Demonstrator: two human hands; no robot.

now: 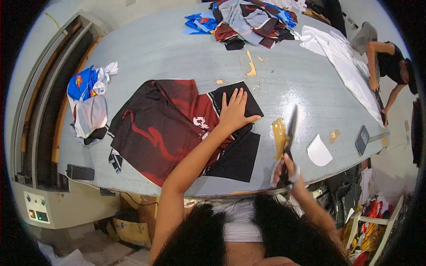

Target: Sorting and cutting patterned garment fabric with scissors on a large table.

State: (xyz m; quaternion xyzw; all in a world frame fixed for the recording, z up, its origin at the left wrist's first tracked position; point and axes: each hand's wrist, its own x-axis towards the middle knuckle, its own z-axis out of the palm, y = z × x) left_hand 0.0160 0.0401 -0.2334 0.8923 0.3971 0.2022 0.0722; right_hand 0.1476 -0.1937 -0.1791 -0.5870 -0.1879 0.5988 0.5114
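A black and dark red printed fabric piece [148, 122], like a sports shorts panel, lies spread on the grey table [146, 48]. My left hand [234, 116] rests on its black end, fingers spread flat. Nearer to me, another black section [239, 162] of the cloth lies on the tabletop. To the right, my right hand [286, 170] grips a pair of scissors [293, 126] by the handles, blades pointing away from me and apart from the cloth. Something white is wrapped on that hand, slightly blurred.
Crumpled fabric [248, 22] lies at the far edge, with a blue and white bundle [84, 104] at left. A white paper piece [319, 150] and a phone [362, 140] lie to the right. Another person [390, 62] works on white cloth [341, 57]. A black box [80, 172] sits front left.
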